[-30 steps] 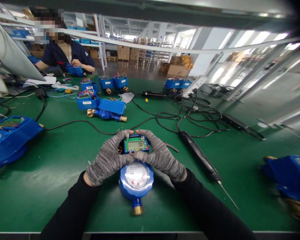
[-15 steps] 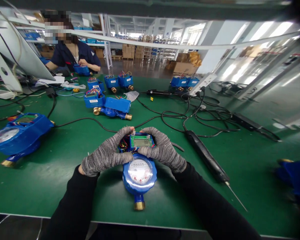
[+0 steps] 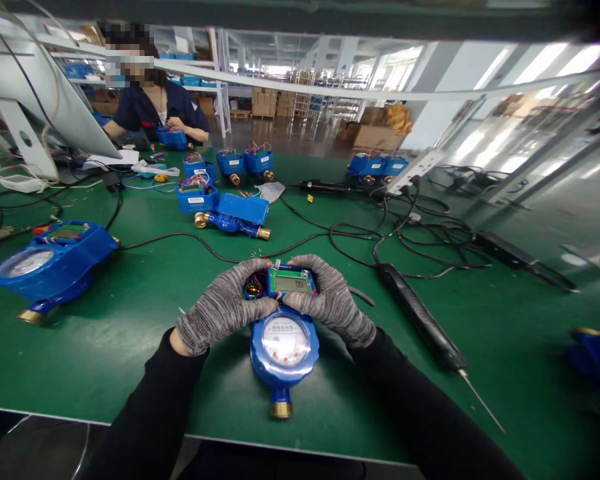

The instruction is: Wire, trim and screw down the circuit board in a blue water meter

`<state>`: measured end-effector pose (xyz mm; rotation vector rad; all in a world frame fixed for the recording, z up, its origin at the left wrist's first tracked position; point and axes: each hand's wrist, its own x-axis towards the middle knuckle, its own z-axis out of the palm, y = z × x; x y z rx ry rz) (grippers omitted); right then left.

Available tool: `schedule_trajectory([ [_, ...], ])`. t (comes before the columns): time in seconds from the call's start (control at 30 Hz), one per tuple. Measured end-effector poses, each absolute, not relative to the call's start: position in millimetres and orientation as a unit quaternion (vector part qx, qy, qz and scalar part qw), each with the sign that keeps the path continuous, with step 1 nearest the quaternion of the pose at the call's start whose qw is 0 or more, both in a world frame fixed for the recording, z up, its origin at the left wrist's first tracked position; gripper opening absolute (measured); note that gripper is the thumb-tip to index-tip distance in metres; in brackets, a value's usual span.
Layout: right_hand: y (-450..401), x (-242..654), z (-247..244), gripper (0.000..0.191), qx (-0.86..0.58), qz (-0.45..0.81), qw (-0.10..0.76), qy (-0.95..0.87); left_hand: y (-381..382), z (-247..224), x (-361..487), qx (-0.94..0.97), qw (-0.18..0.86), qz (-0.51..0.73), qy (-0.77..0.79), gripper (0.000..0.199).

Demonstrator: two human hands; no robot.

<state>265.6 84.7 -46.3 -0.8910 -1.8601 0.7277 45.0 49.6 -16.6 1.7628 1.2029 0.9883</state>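
Observation:
A blue water meter (image 3: pixel 285 343) with a round clear dial and a brass threaded end stands on the green table in front of me. Its upper housing is uncovered and shows a green circuit board with a small LCD (image 3: pixel 293 285), plus loose wires at the left. My left hand (image 3: pixel 225 303), in a grey knit glove, grips the housing's left side, thumb near the board's lower edge. On the right side my right hand (image 3: pixel 327 297), gloved alike, holds the housing with its thumb on the board's lower edge. The far fingertips are partly hidden behind the housing.
A black electric screwdriver (image 3: pixel 420 317) with a long bit lies right of my arm. Another opened water meter (image 3: pixel 55 260) sits at left. Several blue meters stand farther back, near tangled cables and a power strip (image 3: pixel 415 172). Across the table a person (image 3: pixel 155 113) handles a blue unit.
The whole view has shifted slightly, so things sit a little farther right. Both hands keep their hold on the water meter, with hardly any change in grip.

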Motion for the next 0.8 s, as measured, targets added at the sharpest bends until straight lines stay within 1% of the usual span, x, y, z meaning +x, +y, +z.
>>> schedule_trajectory([
  [0.2,83.9,264.4,-46.4,0.058,-0.359,0.314,0.461,-0.748,54.5,-16.9,47.6,0.735,0.289,0.365,0.492,0.062],
  [0.4,82.3,265.4,-50.8,0.057,-0.342,0.344,0.455,-0.747,61.2,-15.9,48.7,0.747,0.273,0.344,0.499,0.058],
  [0.5,81.8,266.6,-50.6,0.056,-0.345,0.335,0.451,-0.752,64.3,-16.1,48.7,0.737,0.307,0.347,0.492,0.058],
  [0.6,81.9,268.1,-50.9,0.056,-0.341,0.324,0.451,-0.758,67.4,-18.2,48.8,0.708,0.382,0.375,0.461,0.054],
  [0.7,82.2,269.9,-52.4,0.056,-0.335,0.343,0.439,-0.76,69.6,-22.4,49.3,0.657,0.458,0.421,0.427,0.049],
  [0.8,82.5,270.9,-52.7,0.056,-0.34,0.353,0.426,-0.761,70.0,-28.0,50.5,0.625,0.484,0.444,0.422,0.049],
])
